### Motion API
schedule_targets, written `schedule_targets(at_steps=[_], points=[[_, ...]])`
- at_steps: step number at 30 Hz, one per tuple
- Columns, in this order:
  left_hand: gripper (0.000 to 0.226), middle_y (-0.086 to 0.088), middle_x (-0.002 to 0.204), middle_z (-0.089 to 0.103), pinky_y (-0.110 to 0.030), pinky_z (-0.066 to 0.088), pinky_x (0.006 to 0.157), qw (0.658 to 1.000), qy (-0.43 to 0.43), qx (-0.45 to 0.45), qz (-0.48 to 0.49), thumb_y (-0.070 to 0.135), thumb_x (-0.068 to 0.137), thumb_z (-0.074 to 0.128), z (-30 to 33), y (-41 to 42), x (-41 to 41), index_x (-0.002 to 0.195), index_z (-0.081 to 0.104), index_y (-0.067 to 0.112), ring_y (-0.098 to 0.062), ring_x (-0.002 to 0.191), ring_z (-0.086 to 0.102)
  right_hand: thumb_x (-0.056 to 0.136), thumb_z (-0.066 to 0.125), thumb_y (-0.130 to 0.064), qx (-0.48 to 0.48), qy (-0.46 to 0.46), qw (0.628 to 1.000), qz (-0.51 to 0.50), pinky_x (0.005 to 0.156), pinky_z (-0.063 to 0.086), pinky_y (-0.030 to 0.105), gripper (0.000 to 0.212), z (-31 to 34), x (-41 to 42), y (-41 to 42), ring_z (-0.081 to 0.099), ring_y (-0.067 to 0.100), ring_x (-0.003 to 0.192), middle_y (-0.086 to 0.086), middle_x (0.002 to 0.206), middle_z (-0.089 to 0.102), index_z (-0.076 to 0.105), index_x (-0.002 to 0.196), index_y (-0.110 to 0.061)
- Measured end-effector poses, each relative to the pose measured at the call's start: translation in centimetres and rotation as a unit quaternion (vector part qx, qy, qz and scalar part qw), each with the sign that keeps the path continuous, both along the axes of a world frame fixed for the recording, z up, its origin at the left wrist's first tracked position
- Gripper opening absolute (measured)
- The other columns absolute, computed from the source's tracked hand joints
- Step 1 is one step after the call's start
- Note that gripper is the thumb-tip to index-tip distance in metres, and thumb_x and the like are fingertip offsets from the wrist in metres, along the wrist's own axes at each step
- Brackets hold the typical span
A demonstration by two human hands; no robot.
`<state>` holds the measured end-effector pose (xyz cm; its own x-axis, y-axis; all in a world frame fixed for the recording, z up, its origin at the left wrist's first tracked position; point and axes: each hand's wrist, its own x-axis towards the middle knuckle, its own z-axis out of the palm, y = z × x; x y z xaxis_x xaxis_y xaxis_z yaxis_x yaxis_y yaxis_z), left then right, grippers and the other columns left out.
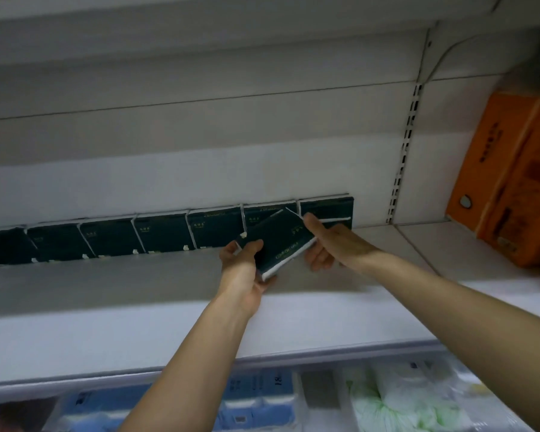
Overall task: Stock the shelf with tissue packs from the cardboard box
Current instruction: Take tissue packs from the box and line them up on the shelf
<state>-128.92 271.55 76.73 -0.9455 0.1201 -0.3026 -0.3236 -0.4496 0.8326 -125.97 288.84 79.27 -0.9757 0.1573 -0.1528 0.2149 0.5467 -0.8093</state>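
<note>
Both hands hold one dark tissue pack (275, 243) above the white shelf (138, 291), just in front of the back row of dark packs (162, 233). Pack tilted, long axis from lower left up to upper right. Left hand (243, 269) grips its lower-left end; right hand (328, 241) grips the upper-right end. Orange boxes (512, 169) stand right of the row. Wrapped packs (387, 397) below the shelf.

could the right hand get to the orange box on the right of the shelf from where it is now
Probably yes. The right hand is on the dark tissue pack, and only bare shelf lies between it and the orange box. It would have to let go of the pack first.
</note>
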Motion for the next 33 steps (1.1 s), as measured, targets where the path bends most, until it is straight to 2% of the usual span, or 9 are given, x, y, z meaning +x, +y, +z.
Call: schedule_targets(at_steps=[5, 10, 13, 16, 19, 21, 25, 29, 33], points=[[0.040, -0.022, 0.118, 0.069, -0.045, 0.060, 0.075, 0.999, -0.001, 0.015, -0.038, 0.000, 0.091, 0.063, -0.2, 1.1, 0.8, 0.130, 0.053, 0.004, -0.038, 0.104, 0.069, 0.092, 0.055, -0.052, -0.240, 0.013, 0.968, -0.071, 0.074, 0.051, 0.036, 0.044, -0.8, 1.3, -1.7, 0.068, 0.022, 0.089, 0.007, 0.100, 0.073, 0.064, 0.109, -0.013], [0.042, -0.015, 0.121, 0.067, -0.039, 0.052, 0.088, 0.990, 0.029, -0.074, -0.115, 0.000, 0.090, 0.066, -0.5, 3.2, 2.6, 0.129, 0.054, 0.008, -0.030, 0.116, 0.063, 0.084, 0.074, -0.012, -0.291, 0.109, 0.940, -0.141, 0.084, 0.057, 0.039, 0.026, -1.2, 3.2, -0.6, 0.068, 0.026, 0.097, 0.008, 0.106, 0.072, 0.064, 0.108, -0.012], [0.048, -0.007, 0.120, 0.064, -0.035, 0.046, 0.096, 0.984, 0.024, -0.096, -0.147, 0.005, 0.091, 0.067, -0.3, 4.0, 2.8, 0.136, 0.052, 0.013, -0.021, 0.115, 0.057, 0.079, 0.079, -0.012, -0.199, 0.144, 0.944, -0.219, 0.068, 0.054, 0.027, 0.026, 0.1, 4.1, 3.0, 0.065, 0.017, 0.080, 0.003, 0.093, 0.067, 0.058, 0.095, -0.011], [0.052, -0.003, 0.117, 0.060, -0.034, 0.043, 0.098, 0.980, 0.035, -0.107, -0.164, 0.005, 0.096, 0.062, 0.3, 5.3, 2.4, 0.145, 0.045, 0.013, -0.021, 0.116, 0.054, 0.080, 0.079, -0.024, -0.019, 0.132, 0.958, -0.254, 0.072, 0.050, 0.031, 0.049, 1.6, 4.5, 8.3, 0.059, 0.020, 0.089, 0.002, 0.102, 0.058, 0.049, 0.116, -0.008], [0.051, 0.002, 0.103, 0.060, -0.032, 0.045, 0.096, 0.978, 0.026, -0.112, -0.171, 0.008, 0.099, 0.058, 1.1, 7.2, 1.8, 0.147, 0.043, 0.015, -0.021, 0.110, 0.055, 0.085, 0.073, -0.019, 0.139, 0.099, 0.964, -0.206, 0.060, 0.039, 0.025, 0.044, 2.4, 4.6, 12.7, 0.053, 0.019, 0.090, 0.005, 0.106, 0.055, 0.049, 0.121, -0.011], [0.052, 0.002, 0.103, 0.059, -0.031, 0.046, 0.100, 0.978, 0.015, -0.110, -0.174, 0.010, 0.100, 0.057, 1.4, 8.8, 1.5, 0.149, 0.041, 0.016, -0.021, 0.111, 0.055, 0.087, 0.071, -0.017, 0.202, 0.073, 0.966, -0.145, 0.061, 0.043, 0.025, 0.040, 2.1, 4.0, 15.3, 0.056, 0.020, 0.090, 0.007, 0.112, 0.061, 0.052, 0.122, -0.015], [0.057, 0.001, 0.108, 0.058, -0.029, 0.048, 0.097, 0.977, 0.022, -0.108, -0.183, 0.013, 0.099, 0.059, 1.6, 10.5, 0.7, 0.152, 0.038, 0.019, -0.019, 0.106, 0.054, 0.091, 0.066, -0.019, 0.283, 0.040, 0.956, -0.059, 0.092, 0.048, 0.036, 0.049, 0.8, 2.3, 17.3, 0.053, 0.026, 0.114, 0.007, 0.131, 0.054, 0.050, 0.137, -0.026], [0.058, 0.005, 0.090, 0.054, -0.025, 0.049, 0.089, 0.978, 0.026, -0.107, -0.176, 0.011, 0.099, 0.060, 1.1, 11.3, -0.2, 0.152, 0.039, 0.020, -0.013, 0.087, 0.051, 0.092, 0.063, -0.018, 0.343, 0.088, 0.935, -0.033, 0.087, 0.032, 0.033, 0.052, -0.1, 0.3, 17.8, 0.038, 0.030, 0.117, 0.013, 0.124, 0.048, 0.047, 0.140, -0.024], [0.059, 0.006, 0.095, 0.056, -0.025, 0.050, 0.091, 0.978, 0.030, -0.114, -0.169, 0.013, 0.098, 0.061, 0.6, 11.3, -1.1, 0.152, 0.039, 0.023, -0.012, 0.091, 0.056, 0.090, 0.066, -0.020, 0.340, 0.152, 0.927, -0.037, 0.089, 0.035, 0.035, 0.053, -1.3, -1.3, 18.0, 0.035, 0.029, 0.118, 0.013, 0.129, 0.044, 0.049, 0.140, -0.022]])
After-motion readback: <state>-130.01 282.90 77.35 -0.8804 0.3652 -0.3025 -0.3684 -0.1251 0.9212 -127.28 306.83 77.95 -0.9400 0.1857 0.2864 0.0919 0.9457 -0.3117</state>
